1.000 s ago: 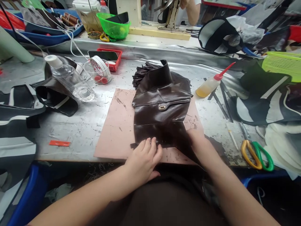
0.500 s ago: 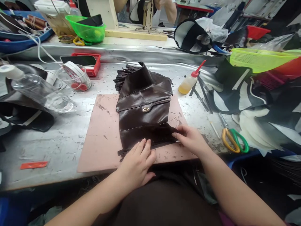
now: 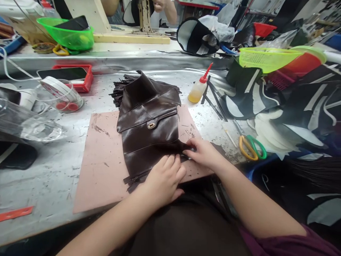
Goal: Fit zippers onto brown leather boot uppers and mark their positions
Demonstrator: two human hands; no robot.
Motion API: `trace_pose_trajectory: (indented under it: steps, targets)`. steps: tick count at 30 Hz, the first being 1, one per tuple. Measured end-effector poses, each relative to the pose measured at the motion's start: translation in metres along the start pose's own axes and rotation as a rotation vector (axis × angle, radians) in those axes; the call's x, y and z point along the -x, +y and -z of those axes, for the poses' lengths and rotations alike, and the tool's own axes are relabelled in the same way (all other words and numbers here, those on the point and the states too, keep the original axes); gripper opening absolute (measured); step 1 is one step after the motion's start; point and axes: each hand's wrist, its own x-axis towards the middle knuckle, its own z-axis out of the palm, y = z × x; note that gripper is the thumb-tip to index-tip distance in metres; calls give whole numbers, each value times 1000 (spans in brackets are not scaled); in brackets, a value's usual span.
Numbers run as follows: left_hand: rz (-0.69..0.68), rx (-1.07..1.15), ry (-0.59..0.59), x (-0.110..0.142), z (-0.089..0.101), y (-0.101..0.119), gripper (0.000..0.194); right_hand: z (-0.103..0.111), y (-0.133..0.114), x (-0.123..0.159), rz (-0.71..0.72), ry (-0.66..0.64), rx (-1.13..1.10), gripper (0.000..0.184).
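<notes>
A dark brown leather piece (image 3: pixel 149 142) with seams and a small gold oval fitting (image 3: pixel 151 125) lies on a pink board (image 3: pixel 93 160). At its lower right corner, my right hand (image 3: pixel 202 153) pinches the leather between thumb and fingers, lifting the edge a little. My left hand (image 3: pixel 166 177) rests over the lower edge just beside it, fingers laid on the leather and thumb apart. A dark zipper-like strip (image 3: pixel 133 179) sticks out at the lower left. Dark fringe strips (image 3: pixel 119 89) lie behind the leather's far left corner.
Right of the board are a red-tipped glue bottle (image 3: pixel 198 87), dark strips (image 3: pixel 214 101) and scissors (image 3: pixel 249 147). Cut pieces (image 3: pixel 247 96) pile up farther right. On the left stand a red tray (image 3: pixel 87 80) and a clear cup (image 3: pixel 58 96). Another person's hand (image 3: pixel 160 5) shows at the back.
My left hand has slid right along the lower edge, closer to my right hand. My right hand still pinches the corner. The whole view has shifted, so things appear farther left.
</notes>
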Motion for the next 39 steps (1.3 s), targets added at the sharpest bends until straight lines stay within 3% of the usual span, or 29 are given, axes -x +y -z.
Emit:
trace_pose_trajectory:
  steps: [6,12,17,20,22,25,27,30,35,39]
  targets:
    - [-27,61,-16,-14,2,-7,49,2,16,6,-67,24,-123,22]
    - [19,39,70,-22,-4,-7,71,2,23,7,-46,76,-146,16]
    - [-6,-38,79,-29,-3,-9,73,-7,10,23,95,242,-16,9]
    - [-35,-45,89,-34,-2,-11,67,-3,12,38,154,187,54,5]
    - [-40,-52,113,-34,-3,-12,65,11,29,43,40,184,136,10]
    - [-14,-58,143,-30,-7,-11,69,43,74,42,-308,321,319,34]
    - [11,-44,153,-26,-10,-9,73,61,105,40,-488,347,406,45]
    - [38,-11,168,-21,-12,-9,74,76,133,37,-617,308,465,60]
    - [54,27,173,-16,-14,-12,71,79,124,51,-653,297,403,68]
    - [59,70,151,-14,-13,-14,73,52,89,88,-479,124,-96,61]
